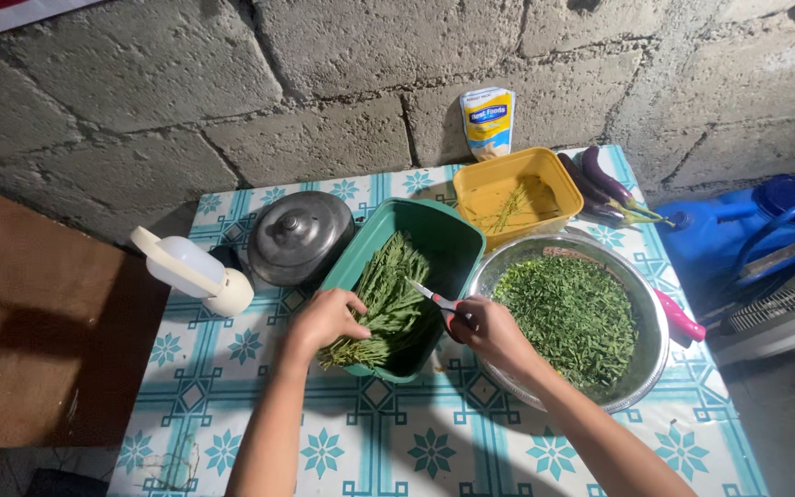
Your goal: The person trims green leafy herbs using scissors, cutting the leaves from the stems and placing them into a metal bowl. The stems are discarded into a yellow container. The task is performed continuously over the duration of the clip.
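Nearest, a table [434, 451] under a cloth patterned in white and teal, with both forearms reaching up across it. Left hand [324, 319], palm down, fingers curled and closed over a bundle of leafy green stalks [385, 304]; the bundle lies slantwise in a green plastic tub [443, 241], cut ends over the near rim. Right hand [489, 333], fingers wrapped shut around the handles of a pair of scissors [436, 299], blades angled toward the bundle and touching or just short of the leaves; cannot tell which. Just right of the tub, a round steel bowl [641, 354] filled with chopped greens [572, 313]; a pink handle [683, 322] juts past its right rim. Left of the tub, a domed metal lid [298, 237] and a white plastic jug [197, 270] lying tilted. Farther back, a yellow square tub [545, 175] holding a few green strands, with purple eggplants [604, 184] beside it. Farthest, a white, blue and yellow pouch [488, 120], upright against the block wall [324, 83].
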